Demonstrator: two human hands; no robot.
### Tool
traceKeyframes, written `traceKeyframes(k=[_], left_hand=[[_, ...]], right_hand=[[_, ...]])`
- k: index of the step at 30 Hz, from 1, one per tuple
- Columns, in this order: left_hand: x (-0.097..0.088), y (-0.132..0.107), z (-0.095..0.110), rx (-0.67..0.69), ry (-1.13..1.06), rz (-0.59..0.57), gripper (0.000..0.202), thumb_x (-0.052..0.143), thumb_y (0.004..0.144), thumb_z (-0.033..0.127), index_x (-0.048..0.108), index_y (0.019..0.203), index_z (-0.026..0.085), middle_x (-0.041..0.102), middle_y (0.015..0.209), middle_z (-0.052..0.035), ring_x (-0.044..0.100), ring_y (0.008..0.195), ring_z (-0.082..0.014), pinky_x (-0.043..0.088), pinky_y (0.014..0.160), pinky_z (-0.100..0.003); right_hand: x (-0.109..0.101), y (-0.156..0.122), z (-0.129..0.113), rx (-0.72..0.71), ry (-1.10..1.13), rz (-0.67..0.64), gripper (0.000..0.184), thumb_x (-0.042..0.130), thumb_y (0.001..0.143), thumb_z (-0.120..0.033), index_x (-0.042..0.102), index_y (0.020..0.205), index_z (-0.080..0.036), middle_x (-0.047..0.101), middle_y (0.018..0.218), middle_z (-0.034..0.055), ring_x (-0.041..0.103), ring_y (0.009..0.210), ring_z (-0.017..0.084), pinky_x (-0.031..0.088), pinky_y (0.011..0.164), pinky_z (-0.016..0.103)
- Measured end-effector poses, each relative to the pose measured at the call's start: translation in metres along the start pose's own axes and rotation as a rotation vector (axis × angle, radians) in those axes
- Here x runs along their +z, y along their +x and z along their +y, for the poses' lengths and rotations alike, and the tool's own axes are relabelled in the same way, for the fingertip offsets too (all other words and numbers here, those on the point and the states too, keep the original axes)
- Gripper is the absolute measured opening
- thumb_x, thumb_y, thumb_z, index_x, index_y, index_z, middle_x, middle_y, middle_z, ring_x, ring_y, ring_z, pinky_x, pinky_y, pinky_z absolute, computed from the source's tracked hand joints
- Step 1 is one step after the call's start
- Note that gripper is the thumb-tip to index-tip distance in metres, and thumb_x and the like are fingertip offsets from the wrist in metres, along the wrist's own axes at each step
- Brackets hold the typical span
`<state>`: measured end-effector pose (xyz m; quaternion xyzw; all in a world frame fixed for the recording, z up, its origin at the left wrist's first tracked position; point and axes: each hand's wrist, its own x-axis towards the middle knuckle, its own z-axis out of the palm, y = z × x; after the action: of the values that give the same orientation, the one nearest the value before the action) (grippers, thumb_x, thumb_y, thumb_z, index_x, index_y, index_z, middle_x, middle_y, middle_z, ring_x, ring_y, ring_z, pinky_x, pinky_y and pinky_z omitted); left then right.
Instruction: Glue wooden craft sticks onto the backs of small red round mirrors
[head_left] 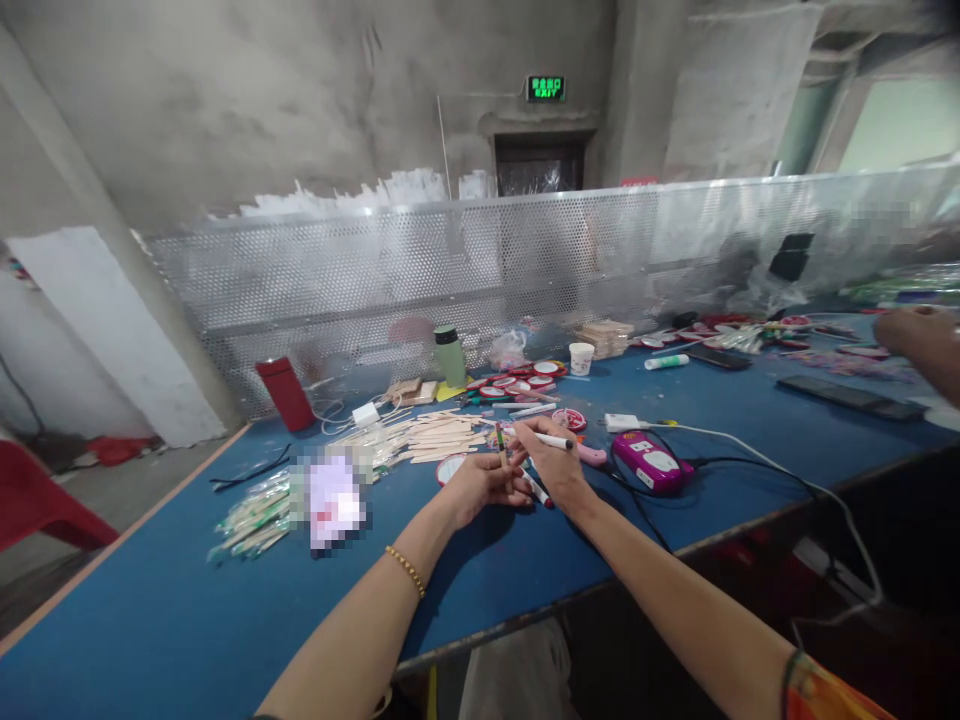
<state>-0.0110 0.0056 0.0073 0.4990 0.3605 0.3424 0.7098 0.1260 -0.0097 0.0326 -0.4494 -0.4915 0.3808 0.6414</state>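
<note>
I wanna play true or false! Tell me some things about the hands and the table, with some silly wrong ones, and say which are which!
1. The right hand holds a white marker. True.
2. The gold beaded bracelet is on the right arm. False: it is on the left arm.
3. The left hand holds a thin stick. True.
4. The red bottle stands to the right of the green bottle. False: it stands to the left.
5. The exit sign on the wall glows green. True.
6. The table has a yellow top. False: its top is blue.
</note>
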Motion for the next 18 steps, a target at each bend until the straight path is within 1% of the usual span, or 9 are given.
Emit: traceKeyframes(k=[3,6,9,13,16,17,18], left_hand=[[-0.001,0.0,0.001,-0.014,0.015,0.02,0.021,0.076,0.076,0.025,0.064,0.081,0.008,0.072,0.074,-0.0128,0.072,0.065,-0.0205,0.059,0.073,-0.036],[0.0,-0.001,0.003,-0.021,0.016,0.02,0.022,0.076,0.076,0.026,0.065,0.081,0.008,0.072,0.073,-0.0123,0.072,0.063,-0.02,0.059,0.072,-0.035],[0.002,-0.002,0.003,-0.023,0.013,0.003,0.02,0.075,0.076,0.024,0.065,0.08,0.007,0.072,0.07,-0.0123,0.071,0.061,-0.0197,0.059,0.069,-0.032],[0.001,-0.001,0.002,-0.021,0.023,0.013,0.018,0.073,0.076,0.022,0.065,0.081,0.007,0.071,0.068,-0.0125,0.071,0.058,-0.0197,0.058,0.064,-0.03],[-0.002,-0.001,0.001,-0.019,0.028,0.006,0.018,0.073,0.076,0.023,0.064,0.084,0.008,0.071,0.069,-0.0117,0.071,0.06,-0.0201,0.058,0.063,-0.031],[-0.002,-0.001,0.001,-0.018,0.031,0.0,0.019,0.073,0.076,0.023,0.064,0.084,0.009,0.072,0.07,-0.0115,0.071,0.06,-0.0197,0.058,0.064,-0.031],[-0.003,0.0,0.001,-0.013,0.035,-0.003,0.019,0.073,0.076,0.023,0.064,0.085,0.009,0.072,0.07,-0.0113,0.07,0.06,-0.0189,0.058,0.064,-0.03]], right_hand=[[-0.001,0.001,-0.001,-0.04,-0.013,0.006,0.032,0.063,0.073,-0.05,0.059,0.065,-0.019,0.064,0.059,-0.0002,0.06,0.045,0.012,0.046,0.04,0.021],[-0.003,-0.001,0.001,-0.022,-0.031,-0.02,0.031,0.061,0.074,-0.048,0.056,0.062,-0.02,0.061,0.054,-0.0013,0.057,0.042,0.011,0.044,0.038,0.02],[-0.001,0.0,0.004,0.0,-0.04,-0.025,0.027,0.062,0.074,-0.042,0.054,0.06,-0.021,0.059,0.051,-0.0027,0.053,0.039,0.01,0.041,0.036,0.02],[0.001,0.005,-0.002,-0.034,-0.055,-0.006,0.02,0.058,0.077,-0.034,0.055,0.062,-0.021,0.058,0.052,-0.0034,0.054,0.041,0.01,0.042,0.041,0.02],[-0.008,-0.003,-0.008,-0.042,-0.041,0.002,0.019,0.057,0.077,-0.032,0.055,0.062,-0.02,0.059,0.051,-0.0033,0.054,0.041,0.01,0.043,0.043,0.02],[-0.012,-0.01,-0.009,-0.03,-0.036,-0.031,0.021,0.059,0.077,-0.033,0.054,0.06,-0.02,0.059,0.05,-0.0031,0.053,0.04,0.01,0.043,0.042,0.021],[-0.018,-0.017,-0.009,-0.012,-0.031,-0.095,0.023,0.06,0.077,-0.037,0.055,0.061,-0.02,0.059,0.05,-0.0026,0.053,0.039,0.011,0.042,0.04,0.021]])
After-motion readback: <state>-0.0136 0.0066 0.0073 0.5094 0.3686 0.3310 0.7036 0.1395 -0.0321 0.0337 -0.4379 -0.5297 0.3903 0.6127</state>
